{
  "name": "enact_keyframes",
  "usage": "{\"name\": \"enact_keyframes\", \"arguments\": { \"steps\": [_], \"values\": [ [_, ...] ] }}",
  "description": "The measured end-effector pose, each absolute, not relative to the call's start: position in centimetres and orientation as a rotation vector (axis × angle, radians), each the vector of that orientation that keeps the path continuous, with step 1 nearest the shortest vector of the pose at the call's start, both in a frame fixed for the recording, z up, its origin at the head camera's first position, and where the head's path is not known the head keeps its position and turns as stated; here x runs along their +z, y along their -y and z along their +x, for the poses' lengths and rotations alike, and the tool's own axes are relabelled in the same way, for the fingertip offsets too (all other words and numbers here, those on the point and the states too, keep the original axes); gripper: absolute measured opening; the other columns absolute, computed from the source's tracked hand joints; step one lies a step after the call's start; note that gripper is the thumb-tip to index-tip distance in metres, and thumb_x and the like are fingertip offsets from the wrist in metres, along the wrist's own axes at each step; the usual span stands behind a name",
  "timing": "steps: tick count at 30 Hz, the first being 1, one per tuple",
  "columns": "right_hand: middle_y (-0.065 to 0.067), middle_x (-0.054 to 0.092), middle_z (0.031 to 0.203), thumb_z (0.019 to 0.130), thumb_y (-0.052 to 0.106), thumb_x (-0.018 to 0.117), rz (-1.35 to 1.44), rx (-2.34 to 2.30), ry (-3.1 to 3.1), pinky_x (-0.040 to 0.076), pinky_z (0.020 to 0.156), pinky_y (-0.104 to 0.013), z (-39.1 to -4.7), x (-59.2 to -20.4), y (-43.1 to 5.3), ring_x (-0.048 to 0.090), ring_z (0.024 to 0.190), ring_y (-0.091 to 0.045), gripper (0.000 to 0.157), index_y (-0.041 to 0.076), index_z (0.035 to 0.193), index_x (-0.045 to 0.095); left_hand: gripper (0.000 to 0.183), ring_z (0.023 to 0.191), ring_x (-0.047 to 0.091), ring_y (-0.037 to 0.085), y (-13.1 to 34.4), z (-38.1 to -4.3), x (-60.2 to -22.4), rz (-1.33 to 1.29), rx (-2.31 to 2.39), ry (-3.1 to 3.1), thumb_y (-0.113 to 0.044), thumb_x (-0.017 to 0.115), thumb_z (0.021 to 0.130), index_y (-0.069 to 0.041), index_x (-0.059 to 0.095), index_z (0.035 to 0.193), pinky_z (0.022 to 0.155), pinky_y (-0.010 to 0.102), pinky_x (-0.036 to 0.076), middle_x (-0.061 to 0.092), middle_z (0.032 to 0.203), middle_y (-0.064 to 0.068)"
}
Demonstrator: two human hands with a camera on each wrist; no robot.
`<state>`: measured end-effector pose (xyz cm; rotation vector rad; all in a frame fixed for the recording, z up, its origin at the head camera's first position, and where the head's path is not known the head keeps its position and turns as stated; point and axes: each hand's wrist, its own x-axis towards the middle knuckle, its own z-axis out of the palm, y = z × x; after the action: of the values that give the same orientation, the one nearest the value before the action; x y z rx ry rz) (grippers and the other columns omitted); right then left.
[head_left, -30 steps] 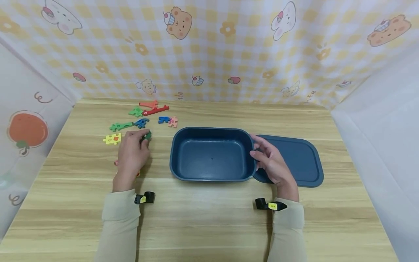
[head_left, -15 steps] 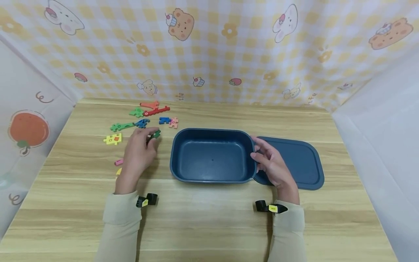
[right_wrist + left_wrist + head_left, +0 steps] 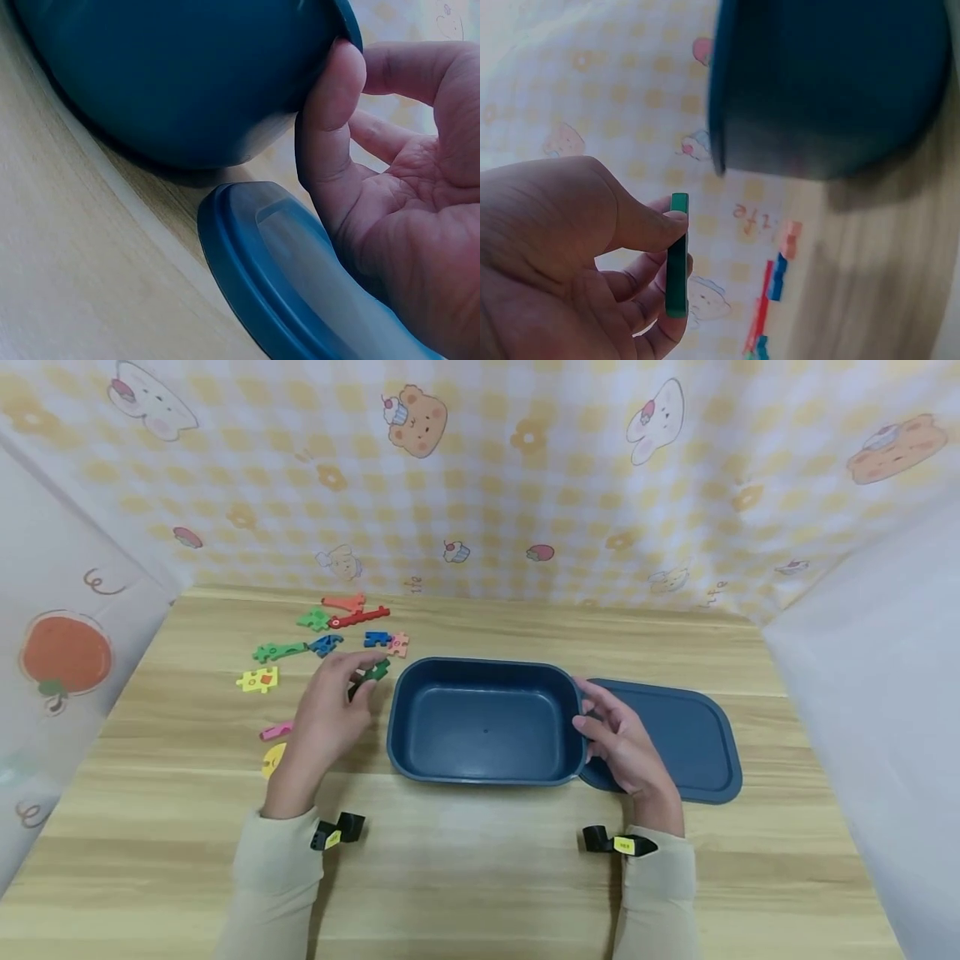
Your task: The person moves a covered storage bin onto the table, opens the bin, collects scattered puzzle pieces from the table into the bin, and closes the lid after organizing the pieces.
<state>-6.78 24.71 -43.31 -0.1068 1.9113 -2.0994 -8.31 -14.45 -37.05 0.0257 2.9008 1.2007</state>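
Note:
My left hand (image 3: 330,714) pinches a dark green puzzle piece (image 3: 378,671) between thumb and fingers, just left of the blue storage box (image 3: 483,735). In the left wrist view the green piece (image 3: 676,262) is seen edge-on, with the box wall (image 3: 817,90) beyond it. The box has nothing inside. At its right end, my right hand (image 3: 626,743) grips the rim, and the right wrist view has the thumb (image 3: 341,82) against the box's edge. Partly under the right hand lies the flat blue lid (image 3: 693,743).
Left of the box several puzzle pieces lie on the wooden table: a yellow one (image 3: 257,680), a pink one (image 3: 276,731), a round yellow one (image 3: 272,760), a red strip (image 3: 360,617) and a blue one (image 3: 377,639), among others. A checked curtain (image 3: 480,485) hangs behind.
My left hand has moved right with the green puzzle piece, toward the box, uncovering the pink and round yellow pieces. The right hand has stayed at the box's right end.

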Motion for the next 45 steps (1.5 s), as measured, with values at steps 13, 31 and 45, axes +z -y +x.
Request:
{"name": "enact_keyframes", "arguments": {
  "steps": [13,31,45],
  "values": [
    [0.005,0.051,0.112,0.108,0.010,0.058,-0.117,-2.097,-1.922,0.056,0.058,-0.019,-6.4,-43.1,-25.0,0.058,0.074,-0.002,0.063,0.007,0.166,0.031,0.039,0.122,0.060,0.034,11.9,-6.9,-35.4,0.219,1.280,-2.832,-0.004,0.058,0.107,-0.015,0.065,0.143,0.096,0.051,0.059,0.060,0.141,0.013],
    [0.006,0.053,0.111,0.108,0.009,0.058,-0.130,-2.093,-1.920,0.056,0.058,-0.020,-6.8,-43.2,-24.7,0.059,0.071,-0.003,0.063,0.007,0.166,0.032,0.036,0.117,0.061,0.030,9.0,-6.2,-35.8,0.444,1.270,-2.801,-0.006,0.060,0.106,-0.016,0.069,0.140,0.102,0.049,0.054,0.065,0.130,0.010],
    [0.005,0.053,0.111,0.107,0.009,0.059,-0.112,-2.096,-1.917,0.056,0.057,-0.020,-6.7,-43.2,-24.5,0.060,0.071,-0.003,0.064,0.007,0.165,0.032,0.035,0.113,0.059,0.029,7.3,-5.9,-37.0,0.587,1.202,-2.831,-0.003,0.063,0.104,-0.014,0.072,0.135,0.098,0.047,0.050,0.067,0.126,0.011]
  ]
}}
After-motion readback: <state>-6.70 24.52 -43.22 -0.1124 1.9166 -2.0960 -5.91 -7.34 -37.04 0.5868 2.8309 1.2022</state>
